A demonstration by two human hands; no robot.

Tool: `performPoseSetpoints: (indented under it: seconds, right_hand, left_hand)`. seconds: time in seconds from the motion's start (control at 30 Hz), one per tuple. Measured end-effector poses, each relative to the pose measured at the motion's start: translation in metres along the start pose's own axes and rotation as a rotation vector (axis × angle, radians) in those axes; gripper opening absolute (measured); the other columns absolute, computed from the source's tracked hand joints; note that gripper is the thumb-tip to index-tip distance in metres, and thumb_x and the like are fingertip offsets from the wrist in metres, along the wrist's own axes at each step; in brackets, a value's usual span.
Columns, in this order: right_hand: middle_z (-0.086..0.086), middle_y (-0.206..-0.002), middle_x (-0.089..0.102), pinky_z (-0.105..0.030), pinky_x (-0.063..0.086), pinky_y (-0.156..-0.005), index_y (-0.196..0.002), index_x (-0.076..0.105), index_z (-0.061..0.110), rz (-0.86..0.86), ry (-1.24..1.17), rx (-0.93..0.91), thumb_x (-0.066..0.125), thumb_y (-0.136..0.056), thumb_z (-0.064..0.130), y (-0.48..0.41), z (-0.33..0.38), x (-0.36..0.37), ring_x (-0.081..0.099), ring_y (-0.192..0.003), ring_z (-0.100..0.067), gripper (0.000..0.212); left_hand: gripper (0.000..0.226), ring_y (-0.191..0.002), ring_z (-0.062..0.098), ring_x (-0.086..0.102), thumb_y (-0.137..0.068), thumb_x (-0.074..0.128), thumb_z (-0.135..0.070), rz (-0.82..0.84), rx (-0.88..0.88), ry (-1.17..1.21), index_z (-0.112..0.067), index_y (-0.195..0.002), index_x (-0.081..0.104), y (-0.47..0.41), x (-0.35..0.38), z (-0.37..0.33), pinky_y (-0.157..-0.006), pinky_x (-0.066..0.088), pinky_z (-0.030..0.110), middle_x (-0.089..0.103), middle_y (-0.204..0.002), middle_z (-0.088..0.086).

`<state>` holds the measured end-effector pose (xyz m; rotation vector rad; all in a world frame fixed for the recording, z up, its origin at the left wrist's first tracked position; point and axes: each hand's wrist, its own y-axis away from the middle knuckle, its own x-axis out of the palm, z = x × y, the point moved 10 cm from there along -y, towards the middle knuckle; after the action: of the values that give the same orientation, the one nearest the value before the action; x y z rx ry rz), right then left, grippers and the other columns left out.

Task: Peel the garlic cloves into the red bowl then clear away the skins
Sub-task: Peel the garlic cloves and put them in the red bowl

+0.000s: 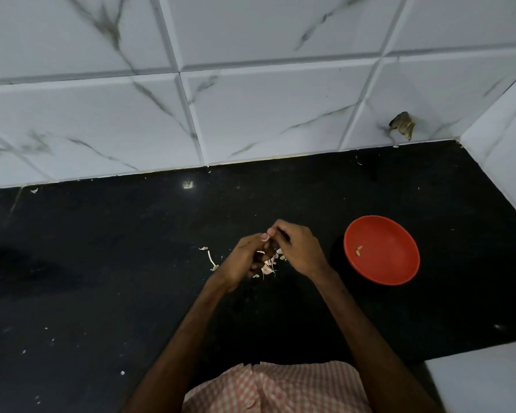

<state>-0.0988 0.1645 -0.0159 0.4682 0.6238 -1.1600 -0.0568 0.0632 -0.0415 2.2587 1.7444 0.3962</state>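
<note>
While the left hand (245,259) curls its fingers round a garlic clove (265,237), the right hand (297,248) pinches the same clove at its tip (both just above the black counter (102,263)). Loose skins (268,269) lie beneath them. The red bowl (399,263) sits to the right and holds a peeled clove (358,251).

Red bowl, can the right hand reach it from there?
Probably yes. The red bowl sits just right of the right hand, with only bare black counter between them. That hand is pinching a garlic clove, though.
</note>
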Motion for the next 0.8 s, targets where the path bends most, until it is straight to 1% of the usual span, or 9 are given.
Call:
performPoseSetpoints:
  seconds: [0.1,0.2,0.3,0.37,0.43,0.5,0.6,0.67,0.8]
  right_hand:
    - [0.003,-0.069,0.063,-0.042,0.056,-0.064,-0.081,0.061,0.019,-0.023,-0.003,0.003,0.044,-0.1,0.05,0.002,0.0,0.002,0.06,-0.062,-0.012,0.041]
    - [0.001,-0.064,0.065,-0.043,0.055,-0.061,-0.073,0.063,0.017,-0.078,-0.037,0.025,0.047,-0.101,0.048,0.001,-0.004,0.0,0.062,-0.057,-0.014,0.044]
    - [0.002,-0.058,0.06,-0.043,0.053,-0.058,-0.069,0.062,0.015,-0.153,-0.031,0.07,0.047,-0.102,0.046,-0.001,-0.004,-0.003,0.059,-0.054,-0.014,0.047]
    - [0.005,-0.057,0.057,-0.042,0.053,-0.057,-0.07,0.062,0.015,-0.177,-0.043,0.063,0.048,-0.102,0.043,-0.001,0.0,-0.001,0.057,-0.052,-0.011,0.045]
    - [0.008,-0.056,0.053,-0.032,0.048,-0.051,-0.068,0.057,0.015,-0.207,0.012,-0.007,0.051,-0.102,0.038,0.001,0.01,0.001,0.053,-0.051,-0.009,0.042]
    - [0.012,-0.057,0.045,-0.019,0.035,-0.047,-0.066,0.048,0.02,-0.27,0.132,-0.112,0.055,-0.101,0.031,0.007,0.025,-0.005,0.044,-0.051,-0.006,0.037]
    - [0.011,-0.06,0.045,-0.01,0.023,-0.048,-0.066,0.051,0.018,-0.333,0.273,-0.229,0.052,-0.097,0.032,0.012,0.039,-0.01,0.039,-0.055,-0.004,0.034]
    - [0.012,-0.058,0.046,-0.017,0.032,-0.044,-0.065,0.052,0.015,-0.351,0.215,-0.162,0.051,-0.097,0.036,0.01,0.029,-0.012,0.041,-0.052,-0.006,0.038]
    - [0.005,-0.055,0.056,-0.044,0.052,-0.055,-0.067,0.062,0.01,-0.323,-0.131,0.14,0.055,-0.101,0.033,0.007,-0.004,-0.006,0.057,-0.052,-0.016,0.041]
  left_hand:
    - [0.037,-0.048,0.008,0.025,-0.106,0.036,-0.035,-0.011,-0.032,-0.002,-0.02,-0.072,0.045,0.001,-0.001,-0.001,-0.042,0.018,0.019,0.043,-0.059,-0.007]
    - [0.032,-0.051,0.002,0.039,-0.108,0.038,-0.027,-0.04,0.093,-0.127,-0.015,-0.081,0.052,-0.002,-0.001,-0.009,-0.048,0.03,0.018,0.049,-0.061,-0.014]
    - [0.026,-0.061,-0.001,0.048,-0.106,0.043,-0.022,-0.21,0.197,-0.307,-0.019,-0.083,0.055,-0.005,-0.008,-0.013,-0.062,0.041,0.02,0.055,-0.065,-0.019]
    - [0.032,-0.06,0.0,0.049,-0.106,0.044,-0.02,-0.307,0.184,-0.204,-0.019,-0.077,0.058,-0.001,-0.011,-0.017,-0.06,0.041,0.021,0.056,-0.064,-0.015]
    - [0.039,-0.052,0.002,0.048,-0.105,0.04,-0.019,-0.327,0.045,0.056,-0.017,-0.07,0.059,-0.001,-0.011,-0.007,-0.049,0.038,0.019,0.053,-0.059,-0.009]
    - [0.043,-0.039,0.002,0.03,-0.102,0.037,-0.022,-0.248,-0.206,0.3,-0.019,-0.06,0.046,0.001,-0.003,0.012,-0.036,0.024,0.016,0.036,-0.051,-0.007]
    - [0.043,-0.037,0.002,0.017,-0.103,0.036,-0.027,-0.166,-0.385,0.404,-0.022,-0.06,0.033,0.003,-0.001,0.028,-0.032,0.014,0.014,0.025,-0.046,-0.01]
    - [0.045,-0.037,0.003,0.019,-0.103,0.039,-0.029,-0.186,-0.338,0.31,-0.021,-0.06,0.035,0.005,-0.002,0.022,-0.033,0.016,0.015,0.027,-0.046,-0.01]
    - [0.041,-0.048,0.003,0.045,-0.106,0.044,-0.021,-0.306,0.063,-0.087,-0.014,-0.066,0.052,0.0,-0.011,-0.013,-0.049,0.038,0.019,0.05,-0.053,-0.011]
